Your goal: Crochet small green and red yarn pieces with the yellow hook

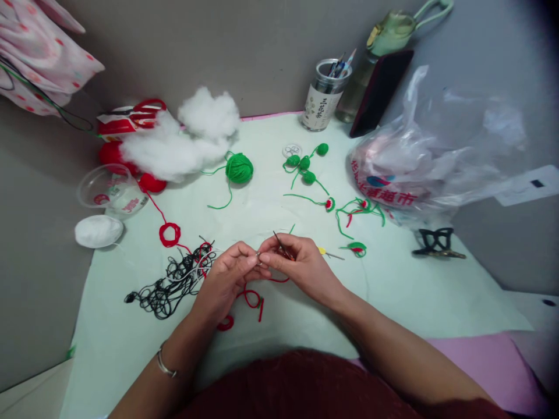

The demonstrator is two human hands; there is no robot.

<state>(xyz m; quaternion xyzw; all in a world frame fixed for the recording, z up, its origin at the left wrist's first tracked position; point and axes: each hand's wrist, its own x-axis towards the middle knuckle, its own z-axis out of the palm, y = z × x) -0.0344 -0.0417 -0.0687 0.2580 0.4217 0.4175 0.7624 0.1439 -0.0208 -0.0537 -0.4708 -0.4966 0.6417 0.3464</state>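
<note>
My left hand [233,270] and my right hand [301,265] meet at the fingertips over the middle of the table. Both pinch a tiny shiny piece [257,254] that is too small to name. A thin dark pointed stick [282,243] rises from my curled right fingers; its lower part is hidden. Red yarn [251,299] lies in loops below my hands. Beside my left hand spreads a tangle of black cord [174,285], with white strands over it. A yellow-handled metal tool [332,254] shows just past my right knuckles, and a small green and red crocheted piece [357,249] lies further right.
Behind my hands sit a green yarn ball [239,168], white stuffing [174,148] and small green crocheted balls [304,163]. Red yarn balls [152,183] and a clear tub [107,189] are left. A pencil cup [321,105], phone [379,96], plastic bag [406,157] and black hair clip [437,241] stand right.
</note>
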